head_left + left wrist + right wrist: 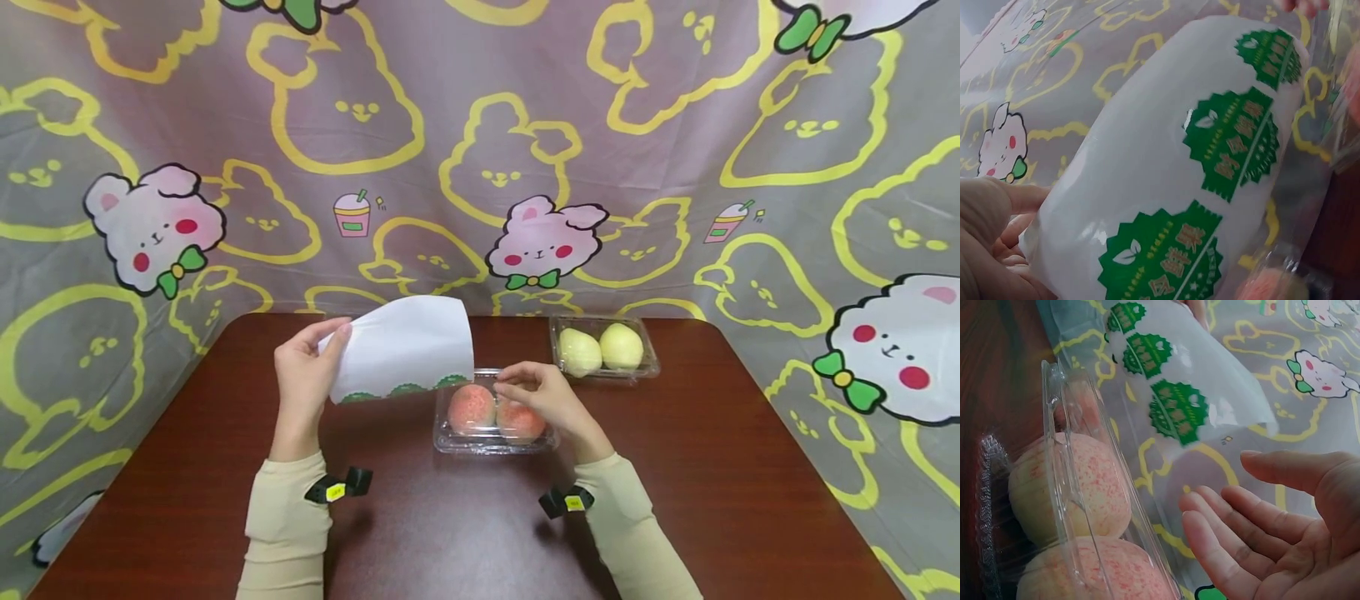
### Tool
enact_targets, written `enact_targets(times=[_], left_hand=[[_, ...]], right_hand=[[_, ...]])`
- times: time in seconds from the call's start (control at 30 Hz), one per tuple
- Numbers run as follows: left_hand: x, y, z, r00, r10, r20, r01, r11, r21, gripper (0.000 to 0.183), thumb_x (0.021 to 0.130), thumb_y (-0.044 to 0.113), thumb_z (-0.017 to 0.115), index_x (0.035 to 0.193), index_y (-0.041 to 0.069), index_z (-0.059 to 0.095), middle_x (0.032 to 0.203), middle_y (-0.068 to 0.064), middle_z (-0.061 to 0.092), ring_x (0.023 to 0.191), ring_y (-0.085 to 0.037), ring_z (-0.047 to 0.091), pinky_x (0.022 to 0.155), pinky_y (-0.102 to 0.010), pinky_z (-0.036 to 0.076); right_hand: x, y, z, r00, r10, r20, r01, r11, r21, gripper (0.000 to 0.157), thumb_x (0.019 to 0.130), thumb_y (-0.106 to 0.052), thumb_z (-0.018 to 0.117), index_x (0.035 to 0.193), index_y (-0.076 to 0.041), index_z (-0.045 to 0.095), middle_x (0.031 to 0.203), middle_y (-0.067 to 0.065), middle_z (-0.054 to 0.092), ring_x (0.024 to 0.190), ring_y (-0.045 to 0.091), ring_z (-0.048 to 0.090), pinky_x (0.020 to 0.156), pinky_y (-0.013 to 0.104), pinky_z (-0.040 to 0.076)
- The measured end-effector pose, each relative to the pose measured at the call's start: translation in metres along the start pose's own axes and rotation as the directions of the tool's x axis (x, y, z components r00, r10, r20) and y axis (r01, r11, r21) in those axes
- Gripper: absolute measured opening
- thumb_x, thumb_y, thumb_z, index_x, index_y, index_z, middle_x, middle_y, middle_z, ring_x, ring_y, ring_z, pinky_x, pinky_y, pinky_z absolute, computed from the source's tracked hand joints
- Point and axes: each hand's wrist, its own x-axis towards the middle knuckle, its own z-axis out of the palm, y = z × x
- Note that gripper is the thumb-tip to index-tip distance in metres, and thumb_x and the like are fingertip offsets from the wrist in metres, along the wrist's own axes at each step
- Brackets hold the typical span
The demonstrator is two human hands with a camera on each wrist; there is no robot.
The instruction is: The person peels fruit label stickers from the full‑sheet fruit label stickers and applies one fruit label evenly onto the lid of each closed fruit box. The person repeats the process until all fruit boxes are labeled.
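My left hand (307, 367) pinches the left edge of a white sticker sheet (405, 346), raised above the table. Several green scalloped stickers (1232, 140) with printed characters run along the sheet, as the left wrist view shows. My right hand (546, 398) hovers over the right part of a clear plastic box (491, 447) with two peaches (472, 409) inside. In the right wrist view its fingers (1235, 547) are loosely bent, with nothing between them and the thumb. The box's lid appears to be down over the peaches.
A second clear plastic box (647, 367) with two pale yellow-green pears (621, 347) stands at the back right of the brown table (465, 533). Behind the table hangs a cartoon-printed curtain (420, 192). Each wrist carries a small black camera.
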Motion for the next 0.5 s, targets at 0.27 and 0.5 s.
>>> enact_targets(times=[0.27, 0.5], left_hand=[[-0.003, -0.004, 0.017, 0.999, -0.022, 0.038, 0.025, 0.997, -0.074, 0.023, 0.087, 0.014, 0.070, 0.102, -0.004, 0.073, 0.069, 0.039, 0.059, 0.075, 0.002, 0.055, 0.063, -0.011, 0.046], [-0.005, -0.006, 0.024, 0.998, -0.052, 0.044, 0.056, 0.991, -0.121, 0.023, 0.087, 0.013, 0.070, 0.101, -0.005, 0.072, 0.072, 0.033, 0.064, 0.067, 0.003, 0.056, 0.059, -0.012, 0.047]], right_hand=[[-0.002, -0.004, 0.004, 0.997, -0.074, 0.015, 0.074, 0.997, 0.021, 0.030, 0.084, 0.001, 0.068, 0.112, 0.012, 0.063, 0.109, 0.035, 0.066, 0.091, 0.018, 0.071, 0.075, 0.017, 0.055], [-0.003, -0.005, 0.007, 0.996, -0.086, -0.006, 0.085, 0.995, -0.059, 0.019, 0.082, -0.002, 0.071, 0.095, 0.011, 0.069, 0.093, 0.031, 0.069, 0.065, -0.004, 0.058, 0.062, 0.017, 0.050]])
